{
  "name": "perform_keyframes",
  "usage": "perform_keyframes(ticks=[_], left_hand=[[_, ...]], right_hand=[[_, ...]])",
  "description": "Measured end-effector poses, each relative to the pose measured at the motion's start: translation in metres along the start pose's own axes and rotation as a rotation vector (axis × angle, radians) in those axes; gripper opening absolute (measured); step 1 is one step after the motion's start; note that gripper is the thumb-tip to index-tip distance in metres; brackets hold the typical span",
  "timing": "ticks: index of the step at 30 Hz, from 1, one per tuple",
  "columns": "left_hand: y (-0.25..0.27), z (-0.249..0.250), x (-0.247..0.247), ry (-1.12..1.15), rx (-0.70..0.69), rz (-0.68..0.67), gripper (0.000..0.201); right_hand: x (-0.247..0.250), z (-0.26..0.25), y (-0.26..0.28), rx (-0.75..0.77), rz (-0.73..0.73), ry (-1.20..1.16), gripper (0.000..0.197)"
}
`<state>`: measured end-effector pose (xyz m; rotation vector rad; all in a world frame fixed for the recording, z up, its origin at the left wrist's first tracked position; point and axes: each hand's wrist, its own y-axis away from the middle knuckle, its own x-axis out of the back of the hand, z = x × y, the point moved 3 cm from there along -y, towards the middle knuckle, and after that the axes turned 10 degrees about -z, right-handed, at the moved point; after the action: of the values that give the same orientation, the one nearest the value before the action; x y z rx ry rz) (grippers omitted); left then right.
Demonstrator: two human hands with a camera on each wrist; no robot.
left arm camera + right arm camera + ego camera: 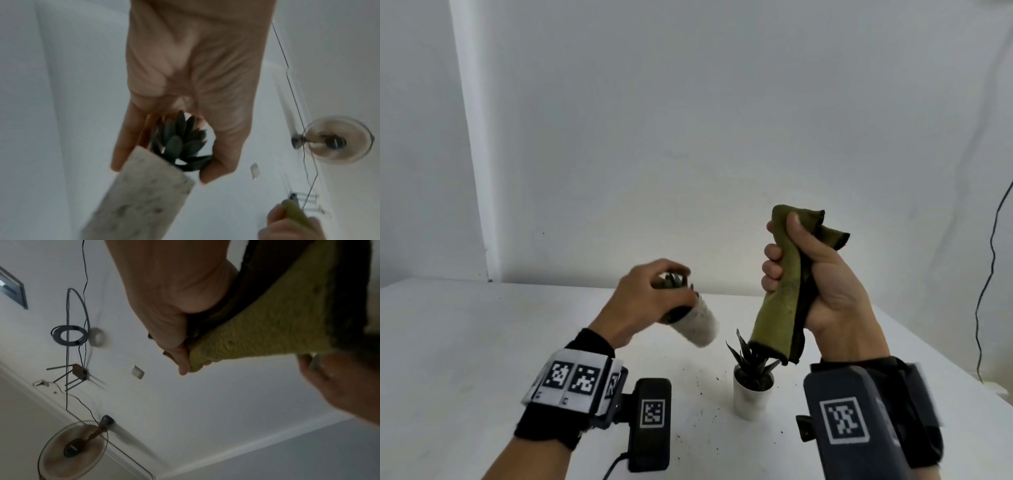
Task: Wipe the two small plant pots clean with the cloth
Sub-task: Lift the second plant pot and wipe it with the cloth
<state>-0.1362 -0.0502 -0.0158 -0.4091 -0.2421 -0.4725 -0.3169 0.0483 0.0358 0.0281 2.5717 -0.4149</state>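
Note:
My left hand [650, 298] holds a small white pot [697, 323] with dirt specks by its rim, tilted in the air above the table, its base toward the lower right. Its dark succulent [180, 142] sticks up between my fingers; the speckled pot wall [139, 198] shows below them. My right hand [811, 274] is raised beside it, fist clenched round a bunched olive-green cloth [780, 301] that hangs down; the same cloth [273, 331] fills the right wrist view. A second white pot [751, 399] with a spiky dark plant stands upright on the table below the cloth.
The white table [482, 342] meets a white wall at the back. Dirt crumbs [702, 383] lie scattered near the standing pot. A black cable [986, 291] hangs at the right. The wrist views show the ceiling with a fan [72, 449] and wall wiring.

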Motion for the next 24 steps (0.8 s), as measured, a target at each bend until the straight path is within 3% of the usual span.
perform_keyframes(ticks=[4, 9, 14, 17, 20, 24], left_hand=[[0.005, 0.023, 0.007, 0.313, -0.096, 0.127, 0.023], [0.012, 0.041, 0.011, 0.385, -0.225, 0.301, 0.036], [0.018, 0.051, 0.013, 0.283, -0.351, 0.386, 0.036], [0.022, 0.056, 0.010, 0.097, -0.407, 0.359, 0.030], [0.021, 0.056, 0.009, -0.017, -0.372, 0.308, 0.010], [0.020, 0.054, 0.008, -0.022, -0.321, 0.280, 0.016]], right_hand=[[-0.012, 0.000, 0.005, 0.042, -0.034, 0.155, 0.030], [-0.026, 0.007, 0.006, -0.016, -0.023, 0.343, 0.032], [-0.029, 0.008, 0.009, -0.139, -0.095, 0.291, 0.029], [-0.028, 0.006, 0.010, -0.145, -0.103, 0.247, 0.034], [-0.026, 0.003, 0.010, -0.132, -0.073, 0.244, 0.035], [-0.027, 0.005, 0.010, -0.127, -0.055, 0.271, 0.032]])
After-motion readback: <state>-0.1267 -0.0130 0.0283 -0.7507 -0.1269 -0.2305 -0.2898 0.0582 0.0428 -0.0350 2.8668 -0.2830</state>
